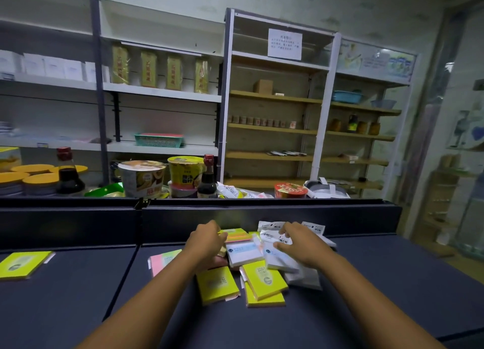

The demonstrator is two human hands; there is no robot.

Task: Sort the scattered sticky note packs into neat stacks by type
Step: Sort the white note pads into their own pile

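- Left hand [207,240] is down in the pile at about 11 o'clock from its middle, fingers curled over the edge of a multicolour pack [235,234]; whether it truly grips that pack or only rests on it, cannot tell.
- Right hand [301,244] sits at 1 o'clock of the pile, fingers spread and loosely bent over the white-wrapped packs [275,237]. Looks to be touching them, not pinching; nothing lifted.
- Pile itself: unsorted heap mid-worktop [392,283]. A pale blue-and-white pack [243,254] lies at centre, between the two hands. More white packs slump at 3 o'clock.
- Three yellow packs [264,278] at 6 o'clock of the heap, overlapping, tilted, not squared.
- A pink-and-green pack [163,261] at 9 o'clock, half hidden under the left forearm.
- One lone yellow pack [22,265] lies well apart at far 9 o'clock on the neighbouring worktop panel; my guess is it marks the yellow stack's spot.
- Step in hand, as I judge it: picking through the heap, early in the sort. No finished stacks visible.
- Next move calls for a firm pinch on a single pack, lifting it clear without dragging its neighbours, then carrying it to its own kind. The slick wrappers will likely slide; square the edges on landing.
- Behind, at 12 o'clock: noodle cups [142,177] and sauce bottles [207,178] on a ledge, uninvolved.
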